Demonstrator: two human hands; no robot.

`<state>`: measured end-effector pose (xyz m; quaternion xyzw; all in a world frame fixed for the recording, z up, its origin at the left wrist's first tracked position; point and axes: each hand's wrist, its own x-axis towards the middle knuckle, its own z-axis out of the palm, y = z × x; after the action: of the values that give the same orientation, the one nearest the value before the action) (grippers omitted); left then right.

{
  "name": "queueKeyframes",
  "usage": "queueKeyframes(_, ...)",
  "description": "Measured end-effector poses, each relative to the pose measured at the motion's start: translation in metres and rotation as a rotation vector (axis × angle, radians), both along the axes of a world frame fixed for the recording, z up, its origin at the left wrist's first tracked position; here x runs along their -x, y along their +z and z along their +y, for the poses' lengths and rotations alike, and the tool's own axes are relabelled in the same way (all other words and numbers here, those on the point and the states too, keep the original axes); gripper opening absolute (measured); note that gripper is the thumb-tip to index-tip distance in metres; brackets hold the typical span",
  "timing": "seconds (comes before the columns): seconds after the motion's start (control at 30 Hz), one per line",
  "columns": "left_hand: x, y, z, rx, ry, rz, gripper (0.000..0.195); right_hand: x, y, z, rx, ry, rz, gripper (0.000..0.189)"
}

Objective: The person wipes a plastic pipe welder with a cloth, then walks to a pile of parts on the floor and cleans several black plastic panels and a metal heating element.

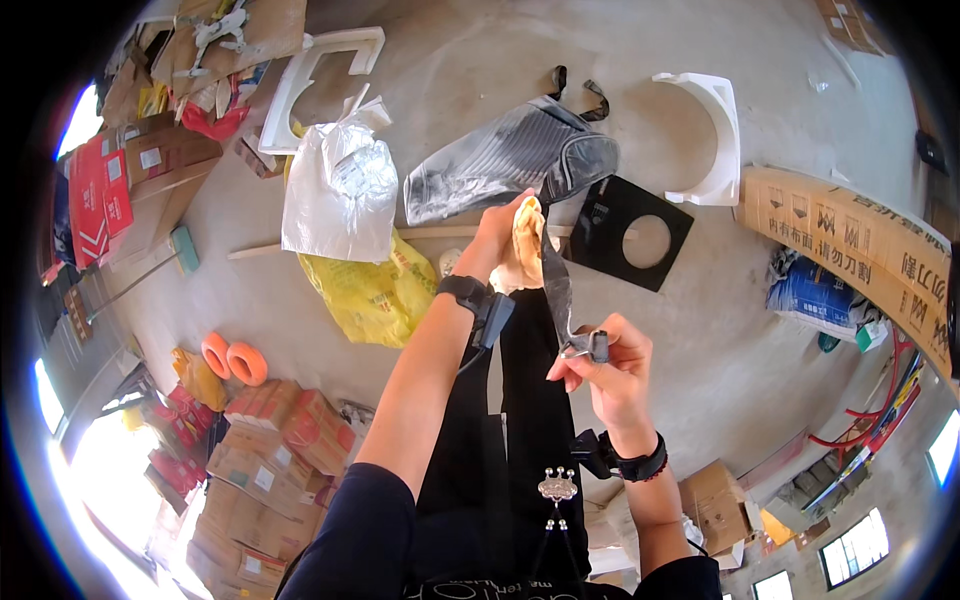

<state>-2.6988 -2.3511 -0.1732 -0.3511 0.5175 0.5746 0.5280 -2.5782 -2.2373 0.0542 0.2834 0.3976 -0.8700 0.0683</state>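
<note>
My left hand [500, 225] grips a bunched cream cloth [529, 232] against a dark webbing strap [555, 281]. The fingers of that hand are mostly hidden. Lower down, my right hand [616, 364] pinches the strap's near end, where a metal and dark buckle [589, 346] sits between thumb and fingers. Stretched between both hands, the strap runs up toward a dark grey ribbed bag [502, 154]. The bag lies on its side on the floor, with pale dusty patches, a zipped end pocket [585, 161] and loose black straps [596, 101] beyond it.
A black board with a round hole [592, 247] lies right of the bag. White foam pieces [716, 142] flank it. Left are a clear plastic bag [337, 191] and a yellow sack [375, 300]. A long carton [847, 232] stands right; stacked cardboard boxes [255, 480] stand lower left.
</note>
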Motion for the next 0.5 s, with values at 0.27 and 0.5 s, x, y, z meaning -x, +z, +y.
queueKeyframes(0.27,-0.027,-0.028,-0.010,-0.028,0.347,0.055,0.020,-0.034,0.007,0.018,-0.123,0.061,0.011,0.006)
queueKeyframes(0.5,0.045,0.065,0.009,-0.468,0.417,0.143,0.025,-0.073,0.050,0.028,-0.296,0.135,-0.100,0.025)
